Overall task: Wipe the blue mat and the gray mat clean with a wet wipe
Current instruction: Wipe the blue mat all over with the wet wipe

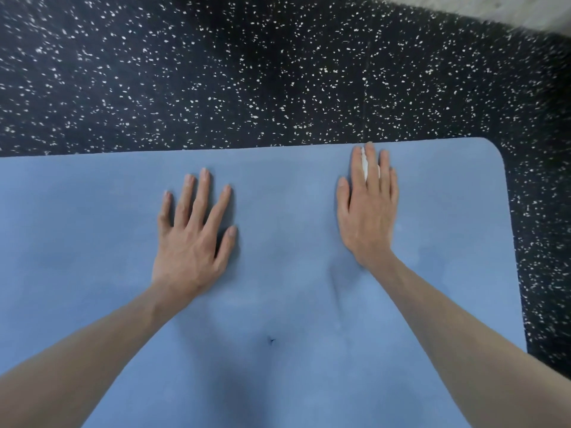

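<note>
Now the right hand (367, 208) presses the wipe (369, 168) flat-fingered near the blue mat's (278, 288) far edge; left hand (193, 230) braces, splayed and holding nothing (gray mat unseen). Next: sweep across.

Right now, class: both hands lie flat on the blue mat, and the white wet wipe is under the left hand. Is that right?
Not quite. The head view shows the wet wipe under the fingers of the right hand, not the left hand. Both hands do lie flat on the blue mat.

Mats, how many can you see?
1. Only the blue mat shows, lying on the speckled floor under both hands. The gray mat is out of view.
</note>
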